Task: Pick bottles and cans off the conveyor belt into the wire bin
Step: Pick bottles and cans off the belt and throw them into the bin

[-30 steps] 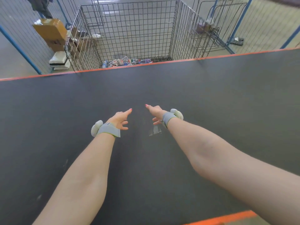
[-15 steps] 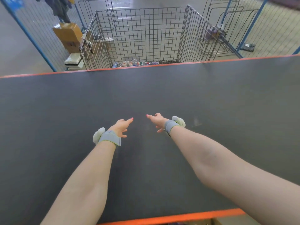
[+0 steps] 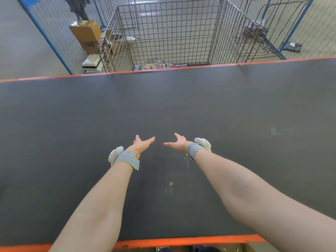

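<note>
Both arms are stretched out over the belt. The left hand (image 3: 141,145) and right hand (image 3: 179,142) are spread flat with fingers straight, thumbs angled in toward each other, and neither is holding anything. I can't tell whether they actually touch the surface. Each wrist has a grey strap with a white lump on it, the left wristband (image 3: 127,160) and the right wristband (image 3: 195,150). Under them is the dark conveyor belt (image 3: 163,106), with a few pale scuffs near the right forearm and an orange edge (image 3: 181,240) at the near side (same orange along the far side too). Just past that far side stands the wire bin (image 3: 172,33), and a small heap of bottles and cans (image 3: 160,66) lies on its floor against the near wall. Left of the bin sits a cardboard box (image 3: 85,32), beside a blue-framed mesh fence (image 3: 54,42).
</note>
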`<state>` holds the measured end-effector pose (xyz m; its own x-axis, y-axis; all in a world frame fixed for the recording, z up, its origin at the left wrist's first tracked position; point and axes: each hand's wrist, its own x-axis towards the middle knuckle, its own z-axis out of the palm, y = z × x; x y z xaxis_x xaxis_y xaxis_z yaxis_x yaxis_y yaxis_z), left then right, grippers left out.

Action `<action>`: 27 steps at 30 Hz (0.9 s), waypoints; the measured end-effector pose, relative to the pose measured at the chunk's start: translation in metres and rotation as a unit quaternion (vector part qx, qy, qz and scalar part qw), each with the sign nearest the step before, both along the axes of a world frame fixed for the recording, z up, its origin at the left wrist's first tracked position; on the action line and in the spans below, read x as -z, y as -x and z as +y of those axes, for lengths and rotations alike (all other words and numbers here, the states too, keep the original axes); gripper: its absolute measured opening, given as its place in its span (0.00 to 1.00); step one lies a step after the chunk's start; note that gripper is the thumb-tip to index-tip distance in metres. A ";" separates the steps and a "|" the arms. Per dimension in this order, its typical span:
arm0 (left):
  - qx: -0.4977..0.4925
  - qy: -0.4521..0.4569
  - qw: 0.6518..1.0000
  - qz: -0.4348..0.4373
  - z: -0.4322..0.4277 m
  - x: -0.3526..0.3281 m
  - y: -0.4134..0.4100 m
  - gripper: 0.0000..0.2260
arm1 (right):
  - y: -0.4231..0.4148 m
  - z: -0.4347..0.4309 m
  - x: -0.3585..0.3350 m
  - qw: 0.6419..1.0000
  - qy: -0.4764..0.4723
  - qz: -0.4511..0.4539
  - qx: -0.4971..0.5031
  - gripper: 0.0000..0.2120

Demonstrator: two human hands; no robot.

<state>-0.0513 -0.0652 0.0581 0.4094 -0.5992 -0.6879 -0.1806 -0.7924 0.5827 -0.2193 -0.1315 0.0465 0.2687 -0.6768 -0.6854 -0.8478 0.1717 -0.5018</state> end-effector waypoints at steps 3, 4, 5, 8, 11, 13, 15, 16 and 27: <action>0.007 -0.011 0.998 -0.063 0.007 0.005 -0.006 0.47 | 0.006 0.003 -0.002 0.997 0.028 0.041 -0.053 0.48; 0.009 -0.014 0.997 -0.075 0.009 0.006 -0.008 0.47 | 0.008 0.003 -0.002 0.997 0.035 0.044 -0.058 0.49; 0.012 -0.019 0.996 -0.083 0.011 0.008 -0.010 0.46 | 0.009 0.002 -0.002 0.996 0.037 0.047 -0.060 0.50; 0.016 -0.039 0.993 -0.106 0.019 0.014 -0.013 0.45 | 0.009 0.003 0.001 0.995 0.038 0.058 -0.078 0.53; 0.024 -0.055 0.992 -0.113 0.023 0.023 -0.017 0.43 | -0.002 0.007 0.006 0.992 0.036 0.059 -0.107 0.53; 0.032 -0.063 0.990 -0.119 0.026 0.028 -0.020 0.42 | -0.008 0.011 0.010 0.990 0.031 0.060 -0.121 0.53; 0.038 -0.073 0.989 -0.126 0.028 0.031 -0.025 0.41 | -0.011 0.012 0.018 0.989 0.029 0.066 -0.127 0.52; 0.041 -0.077 0.988 -0.129 0.030 0.032 -0.025 0.41 | -0.009 0.013 0.020 0.989 0.030 0.073 -0.128 0.51; 0.049 -0.125 0.975 -0.178 0.046 0.033 -0.058 0.37 | -0.011 0.005 0.028 0.987 -0.029 0.151 -0.035 0.38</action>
